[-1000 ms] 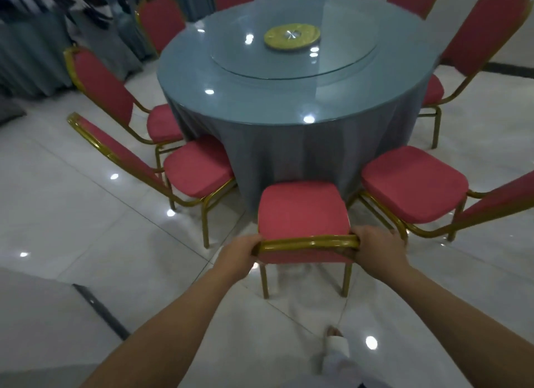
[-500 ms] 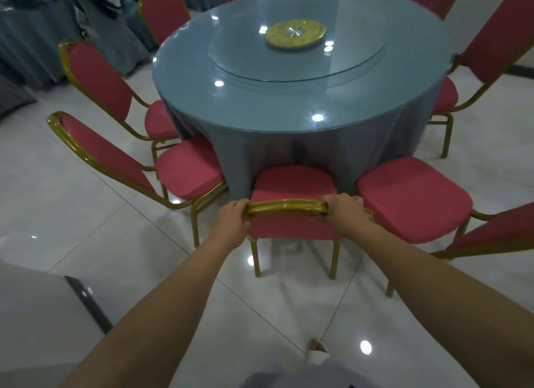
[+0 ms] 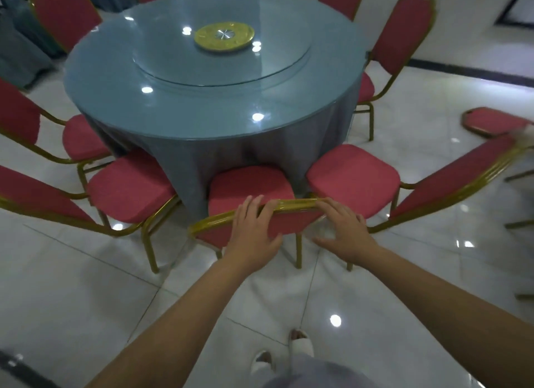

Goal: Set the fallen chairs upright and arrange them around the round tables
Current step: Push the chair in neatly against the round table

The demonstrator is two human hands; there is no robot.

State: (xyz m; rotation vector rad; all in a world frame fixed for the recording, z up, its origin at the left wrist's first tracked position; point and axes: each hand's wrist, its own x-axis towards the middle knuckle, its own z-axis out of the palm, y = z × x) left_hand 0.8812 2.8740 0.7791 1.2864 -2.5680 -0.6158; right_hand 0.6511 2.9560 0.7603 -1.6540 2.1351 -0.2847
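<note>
Banquet chair point(image 3: 248, 185) is tucked at round table point(image 3: 115, 98), left hand point(image 3: 254, 228) and right hand point(image 3: 344, 231) laid slack-fingered on it; toppled chair point(image 3: 491, 121) is seemingly left.

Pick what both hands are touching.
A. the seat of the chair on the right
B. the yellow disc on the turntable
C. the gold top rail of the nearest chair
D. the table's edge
C: the left hand and right hand both rest on the gold top rail of the nearest chair.
</note>
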